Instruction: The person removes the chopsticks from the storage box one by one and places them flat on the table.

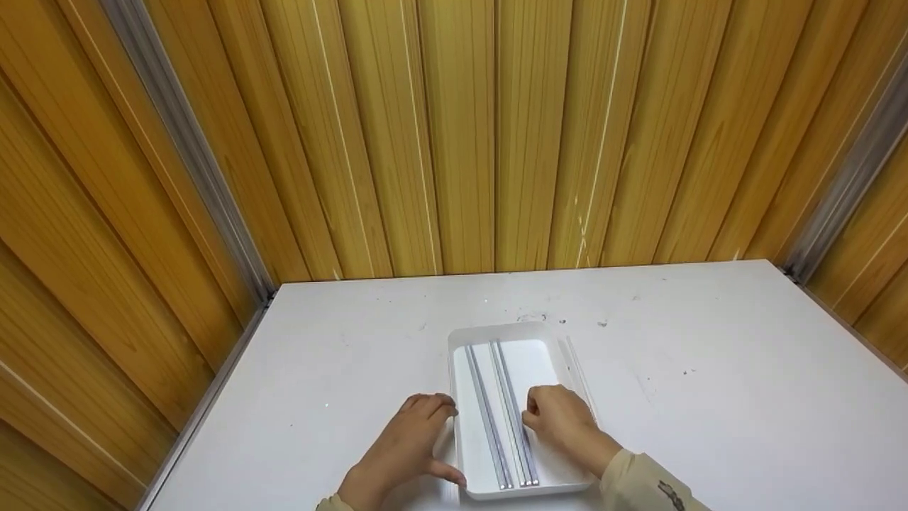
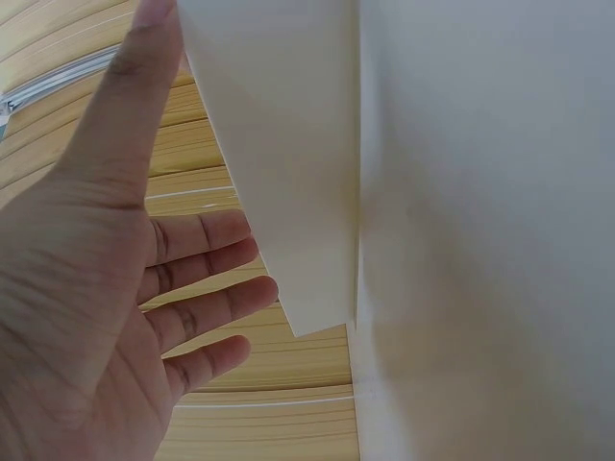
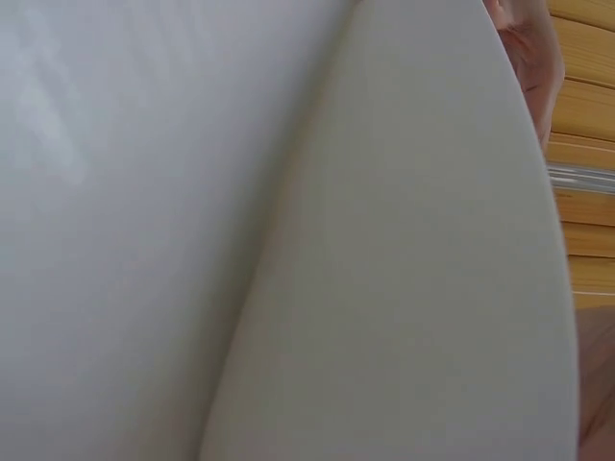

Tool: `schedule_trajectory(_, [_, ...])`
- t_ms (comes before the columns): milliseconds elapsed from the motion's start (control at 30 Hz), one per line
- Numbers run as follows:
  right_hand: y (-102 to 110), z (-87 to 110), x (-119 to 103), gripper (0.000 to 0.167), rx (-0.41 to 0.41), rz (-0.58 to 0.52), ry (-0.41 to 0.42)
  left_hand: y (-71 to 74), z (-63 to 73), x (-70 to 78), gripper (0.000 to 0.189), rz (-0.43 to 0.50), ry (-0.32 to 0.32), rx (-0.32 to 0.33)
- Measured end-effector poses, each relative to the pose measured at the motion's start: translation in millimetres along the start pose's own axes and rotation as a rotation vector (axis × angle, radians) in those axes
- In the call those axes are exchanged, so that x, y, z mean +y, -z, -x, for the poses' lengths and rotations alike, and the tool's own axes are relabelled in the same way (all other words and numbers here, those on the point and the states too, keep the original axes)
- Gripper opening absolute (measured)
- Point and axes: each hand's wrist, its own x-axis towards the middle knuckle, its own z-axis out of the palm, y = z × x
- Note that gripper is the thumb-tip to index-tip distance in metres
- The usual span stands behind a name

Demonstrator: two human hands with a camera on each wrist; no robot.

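Note:
A white rectangular tray (image 1: 464,480) lies lengthwise before me, with several long, slim silvery rods (image 1: 482,411) inside in two slanting groups. My left hand (image 1: 411,440) is at the tray's left side, fingertips at the rim and thumb by the near left corner. In the left wrist view its fingers are fairly straight along the outer tray wall (image 2: 279,173). Over the right half of the tray is my right hand (image 1: 564,419), fingers curled beside the right-hand rods; I cannot tell whether it pinches one. The tray wall (image 3: 413,240) hides most of that hand in the right wrist view.
The tray stands on a white table (image 1: 340,355) with small dark marks past the tray's far end. Wood-patterned panels (image 1: 461,142) rise along the back and sides, with grey metal posts (image 1: 191,149) at the corners. A narrow pale strip (image 1: 576,365) runs by the tray's right side.

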Motion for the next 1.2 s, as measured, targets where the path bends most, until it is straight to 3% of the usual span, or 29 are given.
schedule_trajectory(200, [-2.3,-1.2,-1.1,0.012,-0.007,0.007,-0.002,-1.0,-1.9,0.4,0.089,-0.003,0.016,-0.028])
schedule_trajectory(533, [-5.8,-3.4,-3.2,0.015,-0.037,0.031,-0.01,-2.2,-0.9,0.3,0.089,0.006,-0.016,0.021])
schedule_trajectory(1200, [-12.2,-7.4,-6.3,0.017,-0.035,0.04,-0.025,-1.3,-0.8,-0.1,0.088,0.013,-0.021,0.019])
